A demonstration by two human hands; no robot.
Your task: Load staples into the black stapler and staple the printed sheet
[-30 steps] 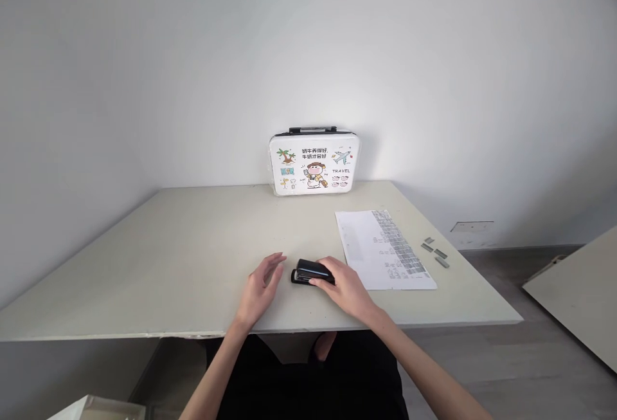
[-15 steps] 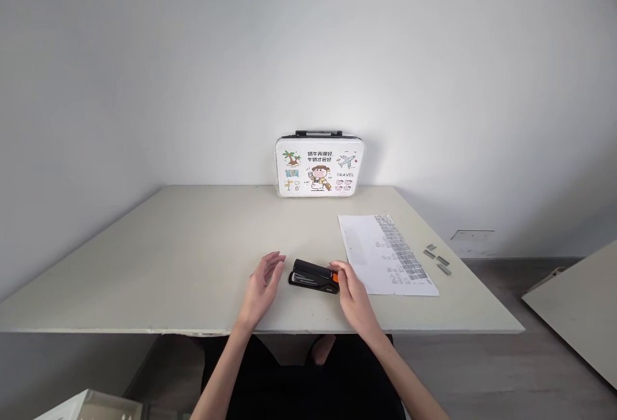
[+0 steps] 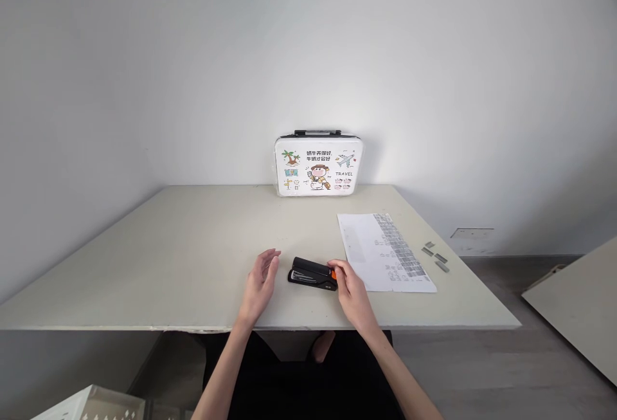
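Observation:
A black stapler (image 3: 312, 273) with an orange part at its right end lies on the table in front of me. My right hand (image 3: 351, 288) grips that right end between thumb and fingers. To the left of the stapler, a short gap away, my left hand (image 3: 259, 283) rests over the table with its fingers apart and nothing in it. Just beyond my right hand lies a printed sheet of paper (image 3: 361, 246), a grey patterned band along its right side. Several small grey staple strips (image 3: 441, 267) sit near the table's right edge.
At the back of the table (image 3: 193, 265) a white case (image 3: 318, 172) with cartoon prints and a black handle stands against the wall. A clear-sided white box (image 3: 91, 404) is low at the left. Past the right edge, a pale panel (image 3: 578, 310) stands above the floor.
My left hand has shifted slightly left, away from the stapler. My right hand stays on the stapler's right end, and the stapler lies in nearly the same place.

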